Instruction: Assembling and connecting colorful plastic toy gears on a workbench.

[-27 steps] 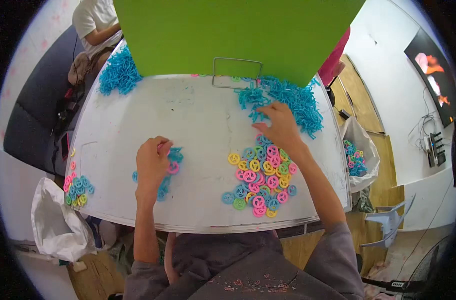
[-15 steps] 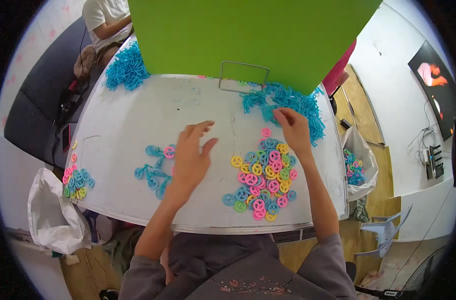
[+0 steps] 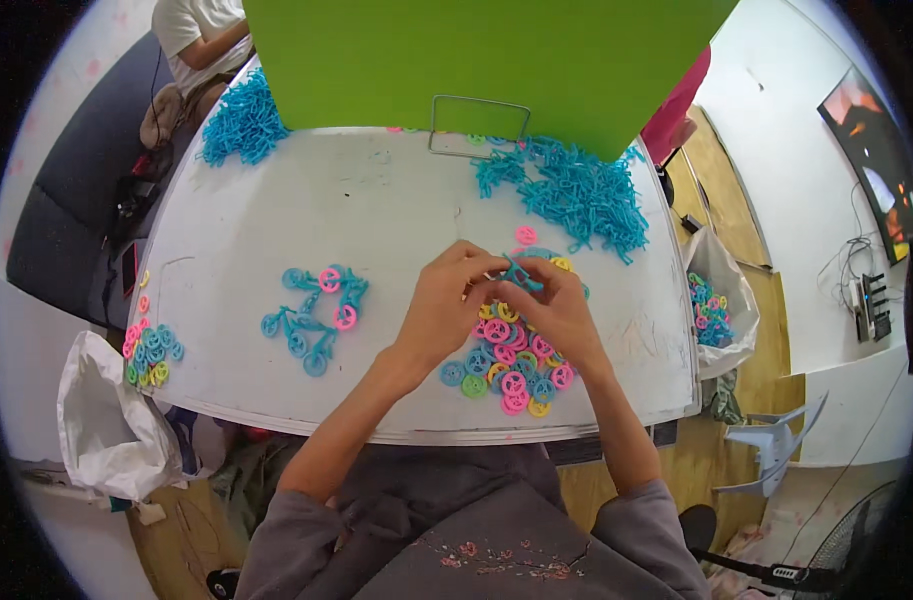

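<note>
Over the pile of small toy wheels [image 3: 506,365], pink, yellow, green and blue, my two hands meet around a small blue plastic toy bicycle frame [image 3: 516,271]. My left hand [image 3: 446,305] pinches it from the left, its fingertips partly hidden. My right hand [image 3: 558,318] closes on it from the right. Beyond them lies a large heap of the same blue frames [image 3: 581,195]. To the left of my left hand, several frames fitted with wheels [image 3: 314,315] lie loosely grouped on the white table [image 3: 376,230].
A green board [image 3: 476,60] with a wire handle [image 3: 480,126] stands along the far side. More blue frames [image 3: 241,120] and wheels [image 3: 154,350] lie at the left edge. White bags hang at both sides, the right bag [image 3: 733,315] holding parts. Someone in a white shirt [image 3: 191,35] sits far left.
My right hand has come back from the blue heap toward me with a frame. My left hand has moved right to meet it, uncovering the wheeled pieces. The view has shifted slightly.
</note>
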A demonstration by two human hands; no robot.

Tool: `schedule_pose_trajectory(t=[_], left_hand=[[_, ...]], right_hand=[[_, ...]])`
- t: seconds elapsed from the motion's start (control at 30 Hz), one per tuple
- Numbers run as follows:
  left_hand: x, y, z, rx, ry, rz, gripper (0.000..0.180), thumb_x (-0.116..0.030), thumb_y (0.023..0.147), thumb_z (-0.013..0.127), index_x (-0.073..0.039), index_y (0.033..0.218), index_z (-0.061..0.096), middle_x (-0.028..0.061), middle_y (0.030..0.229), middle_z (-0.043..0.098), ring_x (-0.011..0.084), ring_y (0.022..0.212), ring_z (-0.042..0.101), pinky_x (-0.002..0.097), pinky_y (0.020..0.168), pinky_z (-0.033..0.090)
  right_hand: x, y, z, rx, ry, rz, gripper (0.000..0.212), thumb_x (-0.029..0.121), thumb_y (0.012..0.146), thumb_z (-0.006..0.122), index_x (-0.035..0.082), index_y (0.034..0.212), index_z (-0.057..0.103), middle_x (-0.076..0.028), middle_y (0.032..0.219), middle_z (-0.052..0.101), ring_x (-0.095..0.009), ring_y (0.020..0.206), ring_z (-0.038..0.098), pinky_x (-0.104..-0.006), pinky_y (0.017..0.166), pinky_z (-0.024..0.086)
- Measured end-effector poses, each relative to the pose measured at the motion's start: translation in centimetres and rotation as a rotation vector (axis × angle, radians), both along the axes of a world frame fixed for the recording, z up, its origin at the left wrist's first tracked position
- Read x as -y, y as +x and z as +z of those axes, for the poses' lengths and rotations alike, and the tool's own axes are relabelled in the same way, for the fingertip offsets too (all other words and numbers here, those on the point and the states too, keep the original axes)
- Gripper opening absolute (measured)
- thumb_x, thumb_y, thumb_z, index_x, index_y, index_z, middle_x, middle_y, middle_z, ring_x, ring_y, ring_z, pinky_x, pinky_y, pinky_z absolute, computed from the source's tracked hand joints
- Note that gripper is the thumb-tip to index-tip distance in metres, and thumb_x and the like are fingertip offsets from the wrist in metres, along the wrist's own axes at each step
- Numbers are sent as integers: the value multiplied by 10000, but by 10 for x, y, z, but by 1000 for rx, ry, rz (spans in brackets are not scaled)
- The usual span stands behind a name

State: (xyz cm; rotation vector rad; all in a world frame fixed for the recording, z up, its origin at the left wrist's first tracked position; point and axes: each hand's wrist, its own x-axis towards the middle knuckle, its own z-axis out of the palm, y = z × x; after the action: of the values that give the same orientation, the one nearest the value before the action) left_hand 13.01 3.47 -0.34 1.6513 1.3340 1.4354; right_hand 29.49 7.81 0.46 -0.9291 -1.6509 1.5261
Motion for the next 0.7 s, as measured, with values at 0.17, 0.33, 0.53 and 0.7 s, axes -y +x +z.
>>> schedule_pose_trajectory(t=[0.17, 0.33, 0.53, 0.7], left_hand=[[-1, -14, -4, 20, -210, -93, 264, 39, 814, 633, -22, 1069, 606, 101, 876, 603, 191, 822, 643, 292, 689, 536], [-1, -23, -13, -215, -143, 2, 288, -8, 785, 678, -47, 1059, 598, 109, 846, 580, 236, 781, 630, 326, 661, 519], [-4, -24, -51, -558, 25, 176, 270, -38, 750, 711, -50, 999, 606, 110, 837, 591, 277, 742, 614, 339, 647, 501], [3, -24, -17, -5, -197, 193, 204, -17, 797, 664, -38, 993, 615, 89, 853, 651, 213, 748, 637, 290, 630, 503]], right_hand=[[-6, -1, -13, 250, 12, 9, 262, 161, 868, 676, 1, 1073, 646, -19, 767, 635, -41, 678, 555, -208, 577, 447], [-10, -6, -24, 79, 1, -101, 270, 148, 884, 652, -5, 1106, 640, -6, 744, 638, -47, 670, 565, -209, 569, 445], [-10, -14, -23, -1, -5, -101, 195, 105, 905, 622, -7, 1063, 643, -13, 786, 642, -54, 682, 568, -192, 602, 451], [-8, -17, -19, 40, 8, -132, 171, 143, 900, 638, 5, 1001, 645, -24, 799, 643, -59, 686, 571, -199, 606, 455]])
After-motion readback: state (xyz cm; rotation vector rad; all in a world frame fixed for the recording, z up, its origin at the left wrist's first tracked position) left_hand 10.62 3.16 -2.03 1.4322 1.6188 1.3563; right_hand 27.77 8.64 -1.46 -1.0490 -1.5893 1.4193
